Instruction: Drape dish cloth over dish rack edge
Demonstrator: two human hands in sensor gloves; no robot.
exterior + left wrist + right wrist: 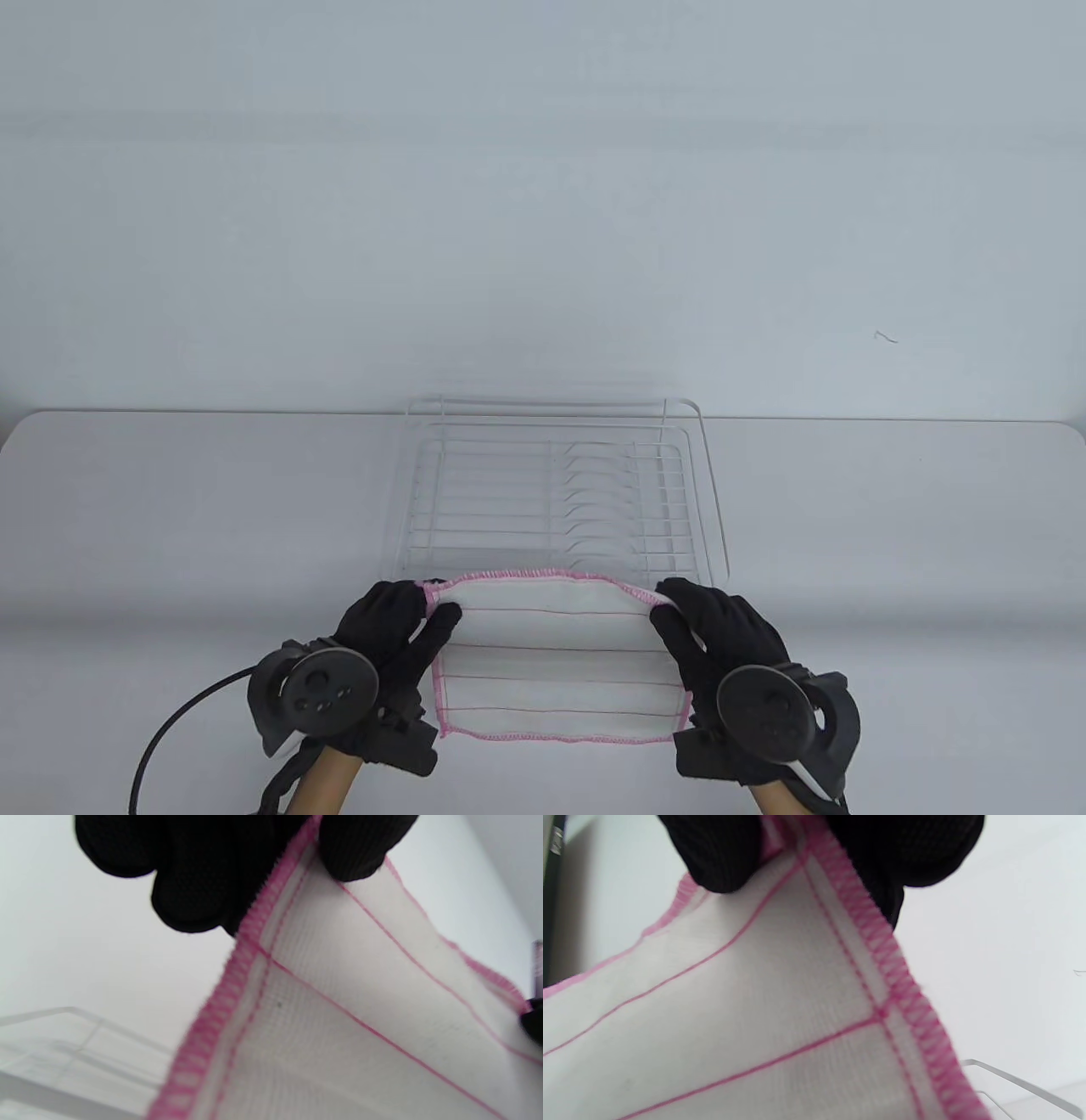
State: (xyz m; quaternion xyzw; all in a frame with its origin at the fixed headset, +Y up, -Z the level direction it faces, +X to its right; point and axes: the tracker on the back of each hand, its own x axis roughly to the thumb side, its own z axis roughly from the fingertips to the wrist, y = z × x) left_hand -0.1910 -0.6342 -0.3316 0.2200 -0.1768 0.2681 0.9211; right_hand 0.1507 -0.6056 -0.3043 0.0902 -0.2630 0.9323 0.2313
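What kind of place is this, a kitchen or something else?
Probably a recording studio or lab, not a kitchen: a bare white table against a plain wall, just a wire dish rack and a dish cloth, with trackers on the gloved left hand and right hand.

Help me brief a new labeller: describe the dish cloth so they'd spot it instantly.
On the white table, just in front of the clear wire dish rack, find the two black-gloved hands. The dish cloth hangs stretched between the left hand and right hand: white fabric, thin red lines, pink stitched hem.
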